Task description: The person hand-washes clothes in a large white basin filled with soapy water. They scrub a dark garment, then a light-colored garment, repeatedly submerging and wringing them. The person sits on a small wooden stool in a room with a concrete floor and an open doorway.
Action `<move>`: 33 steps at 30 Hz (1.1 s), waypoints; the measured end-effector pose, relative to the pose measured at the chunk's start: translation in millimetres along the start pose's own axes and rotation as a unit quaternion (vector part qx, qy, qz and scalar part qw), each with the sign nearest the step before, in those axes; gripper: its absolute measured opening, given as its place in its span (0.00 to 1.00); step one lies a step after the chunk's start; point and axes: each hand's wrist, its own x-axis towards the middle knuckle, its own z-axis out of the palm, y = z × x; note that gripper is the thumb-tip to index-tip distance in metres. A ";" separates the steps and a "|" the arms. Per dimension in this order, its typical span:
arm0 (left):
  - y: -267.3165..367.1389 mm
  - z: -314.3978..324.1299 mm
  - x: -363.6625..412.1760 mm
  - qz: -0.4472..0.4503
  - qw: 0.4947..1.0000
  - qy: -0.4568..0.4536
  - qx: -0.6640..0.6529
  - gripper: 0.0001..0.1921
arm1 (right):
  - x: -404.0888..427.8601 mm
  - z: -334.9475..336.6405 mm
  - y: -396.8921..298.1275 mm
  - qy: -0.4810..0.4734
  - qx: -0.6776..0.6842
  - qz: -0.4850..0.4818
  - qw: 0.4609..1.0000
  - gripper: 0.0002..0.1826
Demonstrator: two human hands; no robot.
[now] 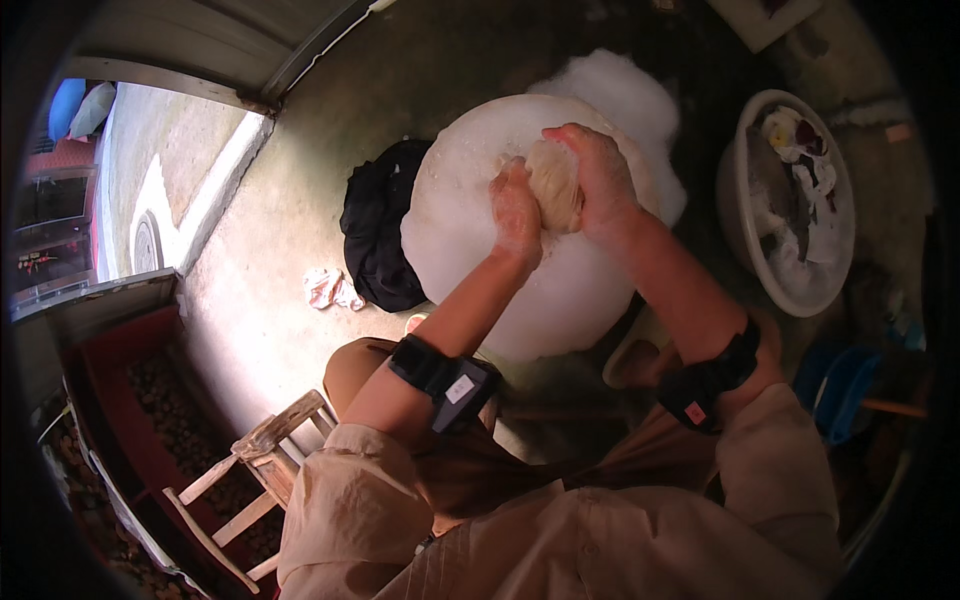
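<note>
Both hands are over a wide mound of white soap suds (pixel 480 247), which hides most of the vessel under it. Between them is a bunched, wet, cream-coloured cloth (pixel 555 180). My left hand (pixel 516 210) presses on its left side, wet and dotted with foam. My right hand (pixel 604 176) curls around its right side, fingers over the far end. The lower part of the cloth meets the foam, and I cannot tell how much of it lies beneath. More suds (pixel 619 94) spill over the far side onto the floor.
Dark wet fabric (pixel 382 225) lies heaped left of the foam, beside a small crumpled pale cloth (pixel 330 289). To the right stands a white basin (pixel 840 232) with soapy laundry. A wooden chair (pixel 277 442) is at lower left, a blue plastic object (pixel 840 390) at lower right.
</note>
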 end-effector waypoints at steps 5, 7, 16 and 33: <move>40.9 -12.6 -5.1 -0.190 0.980 -0.012 0.066 0.15 | 7.4 -22.7 -31.0 0.002 -0.082 0.021 0.996 0.08; 52.7 -24.8 -3.0 -0.186 0.979 -0.061 0.051 0.12 | 7.9 -33.7 -34.9 0.042 -0.123 0.022 0.991 0.08; 64.0 -84.8 6.7 -0.178 0.978 -0.101 0.047 0.16 | 30.4 -70.8 -45.6 0.153 -0.193 -0.141 0.959 0.13; 83.1 -139.2 31.2 -0.193 0.978 0.019 0.080 0.11 | 39.5 -138.1 -115.8 0.193 -0.306 -0.198 0.911 0.16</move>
